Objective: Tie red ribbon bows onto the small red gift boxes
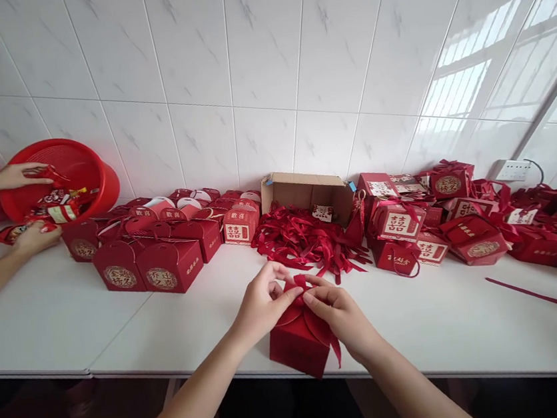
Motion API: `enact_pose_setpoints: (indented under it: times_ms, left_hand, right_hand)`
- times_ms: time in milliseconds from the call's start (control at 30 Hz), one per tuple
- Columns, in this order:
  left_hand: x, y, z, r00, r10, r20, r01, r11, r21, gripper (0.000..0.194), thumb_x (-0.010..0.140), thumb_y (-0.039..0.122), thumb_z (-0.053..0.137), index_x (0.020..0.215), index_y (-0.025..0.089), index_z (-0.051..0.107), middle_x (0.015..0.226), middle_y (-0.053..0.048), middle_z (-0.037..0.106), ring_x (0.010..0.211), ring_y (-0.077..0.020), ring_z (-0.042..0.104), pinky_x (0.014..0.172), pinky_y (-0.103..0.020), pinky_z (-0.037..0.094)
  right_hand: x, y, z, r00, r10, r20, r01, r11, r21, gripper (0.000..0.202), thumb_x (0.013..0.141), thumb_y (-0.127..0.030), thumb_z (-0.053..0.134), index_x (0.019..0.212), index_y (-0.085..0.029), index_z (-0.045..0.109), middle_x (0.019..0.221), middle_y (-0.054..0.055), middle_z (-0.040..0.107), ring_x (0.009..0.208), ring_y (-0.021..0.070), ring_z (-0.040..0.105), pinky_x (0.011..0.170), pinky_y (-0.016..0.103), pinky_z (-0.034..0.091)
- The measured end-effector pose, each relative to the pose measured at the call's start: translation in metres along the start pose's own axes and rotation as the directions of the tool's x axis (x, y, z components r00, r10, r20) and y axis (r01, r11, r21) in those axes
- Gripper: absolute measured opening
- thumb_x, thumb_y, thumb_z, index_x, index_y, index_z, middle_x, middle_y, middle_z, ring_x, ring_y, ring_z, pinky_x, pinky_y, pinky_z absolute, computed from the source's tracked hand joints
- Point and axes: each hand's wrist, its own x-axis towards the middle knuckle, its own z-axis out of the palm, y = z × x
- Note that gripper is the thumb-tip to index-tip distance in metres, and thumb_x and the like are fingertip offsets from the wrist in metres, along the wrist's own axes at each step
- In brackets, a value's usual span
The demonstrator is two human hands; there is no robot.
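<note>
At the near edge of the white surface [171, 328], the person's left hand [268, 297] and right hand [337, 306] each pinch a red ribbon [299, 280] in a fingertip grip over the flaps of a red box [299, 346], seemingly to keep it snug. Loose ribbons [306, 236] spill from a cardboard carton [306, 182] beyond, probably for easy reach. I can read 歡喜 on an upright box [237, 232] left of them, 乔迁之喜 on a front box [171, 265], and 囍 on a box in the right-hand pile [399, 224].

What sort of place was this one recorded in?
Probably an indoor work area, perhaps a small workshop or a room in a home: a white tabletop runs along a tiled wall, crowded with red boxes and a heap of red ribbons.
</note>
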Motion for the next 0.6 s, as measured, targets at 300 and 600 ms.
enact_pose_setpoints:
  times_ms: [300,600]
  left_hand:
    - [-0.017,0.014,-0.012,0.994,0.028,0.105,-0.056,0.961,0.269,0.012,0.075,0.027,0.066,0.082,0.021,0.074,0.085,-0.003,0.072,0.075,-0.0168,0.061,0.066,-0.027,0.045]
    - [-0.010,0.026,-0.019,0.981,-0.022,0.194,-0.052,0.929,0.365,0.012,0.078,0.029,0.062,0.079,0.024,0.073,0.084,-0.001,0.072,0.075,-0.0170,0.061,0.068,-0.026,0.044]
  right_hand:
    - [-0.009,-0.008,0.001,0.998,-0.059,-0.017,0.056,0.988,-0.147,0.035,0.085,-0.048,0.054,0.082,-0.020,0.075,0.117,0.011,0.062,0.124,0.0287,0.047,0.098,0.043,0.040]
    - [-0.014,-0.013,-0.031,0.913,-0.393,0.112,0.377,0.705,-0.601,0.013,0.087,-0.016,0.048,0.087,-0.020,0.061,0.085,0.003,0.068,0.079,0.0180,0.060,0.086,0.040,0.039]
